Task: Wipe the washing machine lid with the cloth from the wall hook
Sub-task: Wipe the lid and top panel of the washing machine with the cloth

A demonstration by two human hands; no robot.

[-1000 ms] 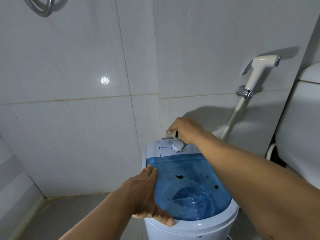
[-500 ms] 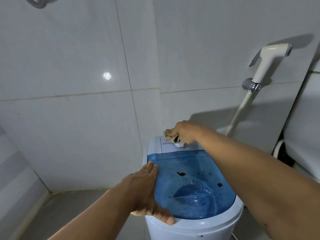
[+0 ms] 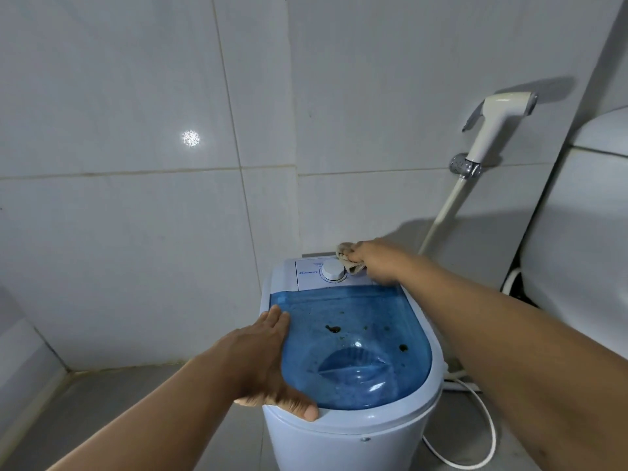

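A small white washing machine (image 3: 346, 440) stands in the bathroom corner. Its translucent blue lid (image 3: 353, 348) carries a few dark spots. At the back is a white control panel with a round dial (image 3: 332, 270). My right hand (image 3: 377, 260) is closed on a bunched beige cloth (image 3: 348, 258) and presses it onto the panel just right of the dial. My left hand (image 3: 268, 358) lies flat with fingers spread on the lid's left edge, thumb on the front rim.
Grey tiled walls (image 3: 136, 232) meet behind the machine. A white bidet sprayer (image 3: 492, 120) hangs in a chrome holder at the right, with its hose running down. A toilet tank (image 3: 584, 215) stands at far right. A white cord (image 3: 475, 436) loops on the floor.
My right hand with the cloth has slid from left of and over the dial to its right side. The left hand stays on the lid's edge.
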